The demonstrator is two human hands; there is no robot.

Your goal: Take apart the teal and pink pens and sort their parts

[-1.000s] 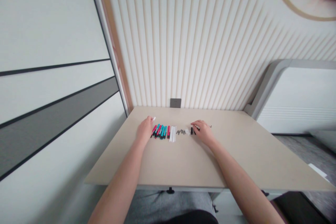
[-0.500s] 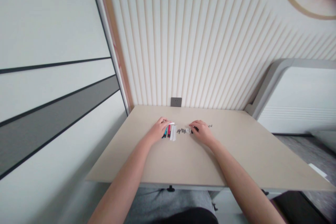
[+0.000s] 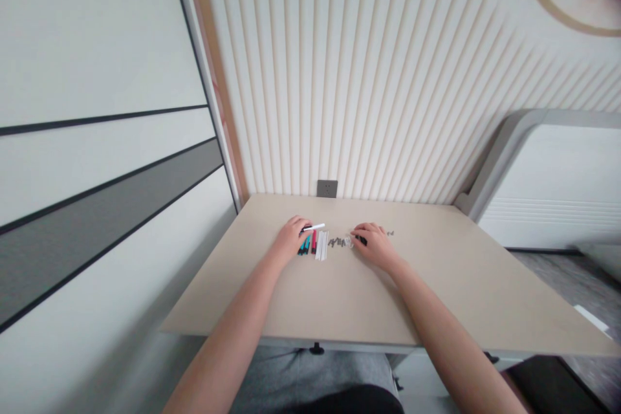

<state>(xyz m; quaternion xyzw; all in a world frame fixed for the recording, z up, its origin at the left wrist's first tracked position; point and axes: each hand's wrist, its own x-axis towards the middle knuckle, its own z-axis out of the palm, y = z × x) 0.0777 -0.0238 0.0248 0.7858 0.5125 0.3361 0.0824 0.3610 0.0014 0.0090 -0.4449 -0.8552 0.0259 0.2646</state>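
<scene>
My left hand (image 3: 291,239) is shut on a white marker with a black tip (image 3: 312,228), which sticks out past my fingers over the row. Just below that hand lie teal and red markers (image 3: 305,245), partly covered by it. Beside them is a bundle of white sticks (image 3: 321,246), then a line of small grey pieces (image 3: 338,242). My right hand (image 3: 374,246) rests on the tabletop, its fingertips over a black piece (image 3: 361,240) next to a crumpled white scrap (image 3: 350,241). I cannot tell whether it grips the black piece.
The beige table (image 3: 233,291) meets a ribbed wall at the back, with a grey wall socket (image 3: 326,188) above its rear edge. More small grey pieces (image 3: 391,233) lie past my right hand. A striped wall panel stands left, a white cabinet right.
My left hand has moved right, over the markers, and now holds the white marker. Fewer teal and red markers show. My right hand has stayed almost still.
</scene>
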